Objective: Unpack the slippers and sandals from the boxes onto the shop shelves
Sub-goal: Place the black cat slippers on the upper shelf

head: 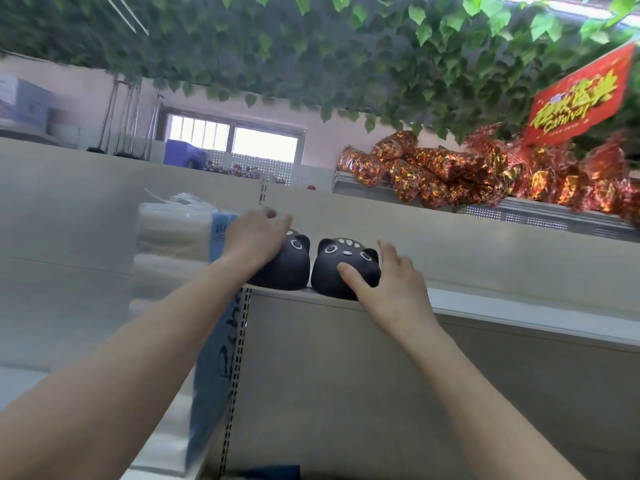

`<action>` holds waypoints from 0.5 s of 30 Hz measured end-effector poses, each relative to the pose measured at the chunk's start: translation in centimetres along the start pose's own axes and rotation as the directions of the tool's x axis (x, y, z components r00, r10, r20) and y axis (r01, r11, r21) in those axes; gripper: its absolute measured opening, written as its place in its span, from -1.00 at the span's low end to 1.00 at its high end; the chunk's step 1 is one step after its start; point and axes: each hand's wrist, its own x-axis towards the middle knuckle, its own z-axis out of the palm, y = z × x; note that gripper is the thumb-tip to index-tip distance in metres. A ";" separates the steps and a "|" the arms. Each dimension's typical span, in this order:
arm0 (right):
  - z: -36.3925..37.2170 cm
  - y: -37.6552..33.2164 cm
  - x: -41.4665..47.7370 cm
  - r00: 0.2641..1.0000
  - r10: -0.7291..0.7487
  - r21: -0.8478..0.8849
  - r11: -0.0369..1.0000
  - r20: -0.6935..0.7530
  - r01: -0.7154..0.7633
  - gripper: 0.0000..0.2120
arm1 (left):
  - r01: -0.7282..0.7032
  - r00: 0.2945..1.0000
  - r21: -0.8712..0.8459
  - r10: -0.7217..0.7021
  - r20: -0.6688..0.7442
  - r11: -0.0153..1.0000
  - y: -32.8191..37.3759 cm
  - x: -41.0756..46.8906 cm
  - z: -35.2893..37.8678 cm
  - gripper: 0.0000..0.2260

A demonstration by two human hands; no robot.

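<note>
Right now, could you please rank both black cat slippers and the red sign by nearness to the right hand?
1. Right slipper, touching the right hand.
2. Left slipper, just left of it.
3. Red sign, overhead, far right.

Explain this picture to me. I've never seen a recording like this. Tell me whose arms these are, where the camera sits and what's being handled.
There is no machine here. A person wears a camera on the head, so this single picture looks out over their own two arms. A black, cat-faced pair stands side by side on the shelf. The left hand lies over the left slipper. The thumb of the right hand touches the right slipper. Both slippers sit on the shelf.
</note>
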 end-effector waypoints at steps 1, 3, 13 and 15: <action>0.5 -0.2 -0.6 0.989 -0.116 -0.026 0.993 -0.097 0.114 -0.33 | -0.147 0.984 0.002 0.146 -0.101 0.989 -0.4 -1.3 0.4 -0.66; 1.9 -0.3 -1.4 0.933 -0.304 -0.062 0.953 -0.190 0.298 -0.41 | -0.415 0.868 0.148 0.439 -0.233 0.898 -1.5 -4.8 1.1 -0.67; 6.8 1.1 1.1 0.916 -0.373 -0.176 0.921 -0.145 0.347 -0.45 | -0.542 0.802 0.393 0.596 -0.020 0.743 -7.0 -4.2 5.1 -0.59; 7.1 1.4 1.5 0.917 -0.377 -0.187 0.918 -0.130 0.350 -0.45 | -0.542 0.806 0.392 0.592 -0.008 0.743 -7.2 -3.6 5.5 -0.59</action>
